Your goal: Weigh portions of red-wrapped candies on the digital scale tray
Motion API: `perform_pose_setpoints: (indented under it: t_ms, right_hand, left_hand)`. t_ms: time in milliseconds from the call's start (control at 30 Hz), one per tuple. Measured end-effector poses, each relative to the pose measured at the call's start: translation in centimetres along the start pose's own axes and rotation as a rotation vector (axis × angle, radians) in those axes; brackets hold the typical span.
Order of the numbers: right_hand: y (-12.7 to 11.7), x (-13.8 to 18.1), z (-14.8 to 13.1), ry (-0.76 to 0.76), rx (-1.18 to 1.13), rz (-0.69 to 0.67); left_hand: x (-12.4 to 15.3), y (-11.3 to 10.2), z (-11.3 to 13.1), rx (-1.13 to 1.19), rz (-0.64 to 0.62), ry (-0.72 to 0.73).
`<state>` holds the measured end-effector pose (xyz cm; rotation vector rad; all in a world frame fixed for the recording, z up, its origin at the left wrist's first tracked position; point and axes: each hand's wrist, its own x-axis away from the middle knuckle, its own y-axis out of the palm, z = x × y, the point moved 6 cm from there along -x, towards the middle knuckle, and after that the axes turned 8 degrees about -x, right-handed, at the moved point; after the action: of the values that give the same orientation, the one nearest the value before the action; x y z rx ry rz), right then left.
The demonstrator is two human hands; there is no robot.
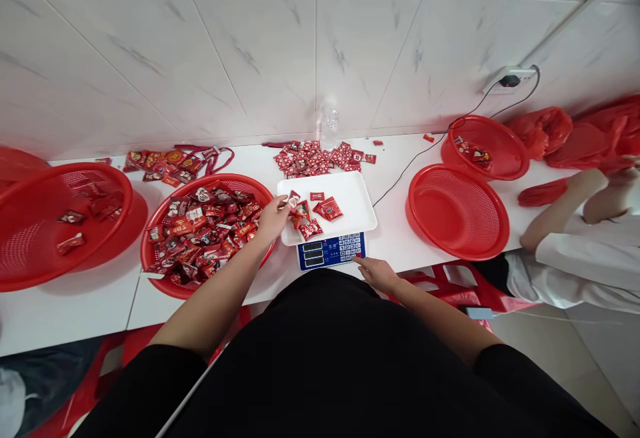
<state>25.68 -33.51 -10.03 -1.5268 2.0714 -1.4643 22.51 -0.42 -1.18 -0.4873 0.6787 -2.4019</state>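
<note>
My left hand (pixel 273 218) is over the left edge of a white weighing tray (pixel 355 215), its fingers closed on a small red-and-white snack packet (pixel 294 197). Several red packets (pixel 330 209) lie in the tray. Below it shows the scale's blue panel (pixel 333 250), with dark displays and a keypad. At the panel's lower right is my right hand (pixel 379 274), index finger stretched out to the keys and nothing held. Left of the scale, a red basket (pixel 265 188) is heaped with similar packets.
Behind the tray lie a pile of red packets (pixel 305 158) and a clear bottle (pixel 330 125). A red basket (pixel 65 171) with a few packets stands far left. To the right are two red baskets (pixel 457 211), a black cable (pixel 407 168) and a co-worker's arm (pixel 555 215).
</note>
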Motion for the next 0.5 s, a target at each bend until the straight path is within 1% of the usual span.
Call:
perform_pose_setpoints:
  t_ms: [67, 133, 233, 333, 500]
  right_hand:
    - [-0.6, -0.2, -0.3, -0.013, -0.027, 0.033]
    - [-1.5, -0.5, -0.7, -0.024, -0.059, 0.079]
    - [-3.3, -1.0, -1.7, -0.034, -0.11, 0.162]
    - [-5.3, -1.6, -3.0, -0.055, -0.165, 0.242]
    - [-8.0, -2.8, -4.9, -0.132, -0.218, 0.385]
  left_hand:
    - [-0.2, 0.4, 0.3, -0.142, -0.026, 0.053]
    - [-0.1, 0.8, 1.0, -0.258, -0.032, 0.136]
    - [0.4, 1.1, 2.1, -0.314, -0.043, 0.247]
    - [0.9, 0.6, 2.4, -0.306, -0.026, 0.234]
    - [1.7, -1.3, 1.7, -0.346, 0.029, 0.156]
